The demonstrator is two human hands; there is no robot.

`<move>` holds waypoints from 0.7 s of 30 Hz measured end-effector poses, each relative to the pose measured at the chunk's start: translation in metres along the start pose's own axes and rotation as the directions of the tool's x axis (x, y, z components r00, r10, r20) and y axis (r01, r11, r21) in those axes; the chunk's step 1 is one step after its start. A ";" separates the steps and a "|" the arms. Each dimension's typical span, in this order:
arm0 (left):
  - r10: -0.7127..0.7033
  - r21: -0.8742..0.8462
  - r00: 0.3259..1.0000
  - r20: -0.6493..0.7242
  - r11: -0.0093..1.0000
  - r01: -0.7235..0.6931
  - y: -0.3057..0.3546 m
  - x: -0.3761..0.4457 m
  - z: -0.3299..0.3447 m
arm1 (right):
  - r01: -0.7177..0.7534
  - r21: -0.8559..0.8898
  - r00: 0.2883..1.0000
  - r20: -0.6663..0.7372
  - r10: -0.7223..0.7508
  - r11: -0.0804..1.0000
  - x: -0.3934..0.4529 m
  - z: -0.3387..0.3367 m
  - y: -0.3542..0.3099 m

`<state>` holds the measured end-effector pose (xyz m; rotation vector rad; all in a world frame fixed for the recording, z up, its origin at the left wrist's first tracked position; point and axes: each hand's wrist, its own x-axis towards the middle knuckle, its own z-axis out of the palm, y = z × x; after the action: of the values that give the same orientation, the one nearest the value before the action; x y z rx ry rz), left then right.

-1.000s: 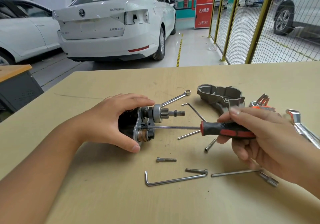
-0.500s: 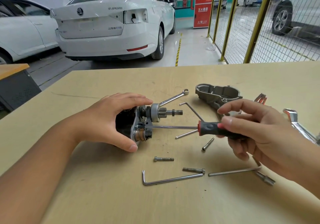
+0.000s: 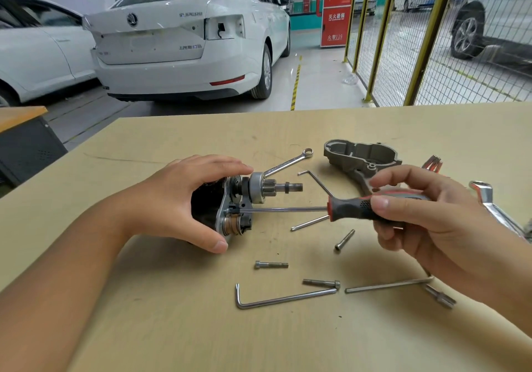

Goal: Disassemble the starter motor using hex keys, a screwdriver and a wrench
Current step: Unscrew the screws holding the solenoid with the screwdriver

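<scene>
My left hand (image 3: 175, 202) wraps the motor (image 3: 227, 207) lying mid-table (image 3: 144, 328), thumb under, fingers over. My right hand (image 3: 426, 222) pinches the screwdriver (image 3: 357, 207) handle, tip at the motor's plate. Bolts (image 3: 270, 264) and hex keys (image 3: 285, 297) lie near; bare tabletop beyond them toward me.

Taking the starter motor (image 3: 230, 207) as the mark, there is just the one of it on the table (image 3: 172, 328), with two hands at work: the left hand (image 3: 184, 199) on its body, the right hand (image 3: 426, 219) off to its right around one screwdriver (image 3: 354, 207).

Loose bolts near it number three: one (image 3: 271, 264) just below it, one (image 3: 344, 240) to its lower right, one (image 3: 321, 283) further down.

I count three hex keys: one (image 3: 285, 297) below the motor, one (image 3: 388, 284) lower right, one (image 3: 316, 180) right of its shaft.

One slim wrench (image 3: 290, 163) lies behind it, one removed housing (image 3: 359, 158) to the upper right.
</scene>
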<state>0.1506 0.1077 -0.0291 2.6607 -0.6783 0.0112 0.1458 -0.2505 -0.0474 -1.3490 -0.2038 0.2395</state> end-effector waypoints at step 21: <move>-0.012 0.006 1.000 0.001 1.000 0.012 0.000 -0.001 0.000 | -0.088 -0.174 0.996 0.003 0.090 0.981 0.000 0.004 0.000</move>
<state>0.1499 0.1081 -0.0297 2.6707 -0.6639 0.0092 0.1449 -0.2473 -0.0463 -1.5329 -0.1764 0.3103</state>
